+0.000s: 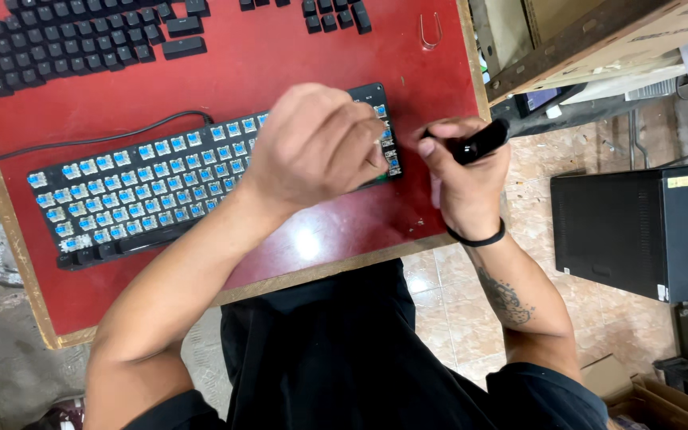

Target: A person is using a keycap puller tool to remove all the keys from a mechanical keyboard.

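A black keyboard (pixel 145 179) with its keycaps off shows rows of blue switches and lies on a red table (pixel 280 64). My left hand (pixel 316 143) rests curled over the keyboard's right end, fingers bent onto the switches there. What it pinches, if anything, is hidden. My right hand (pixel 459 171), a black band on its wrist, grips a black tool handle (pixel 479 142) just right of the keyboard's right edge.
Several loose black keycaps (pixel 65 40) are laid out in rows at the table's far left and top. A wire keycap puller (pixel 430 30) lies at the top right. The keyboard's cable (pixel 89 139) runs left. A black box (pixel 639 231) stands on the tiled floor at right.
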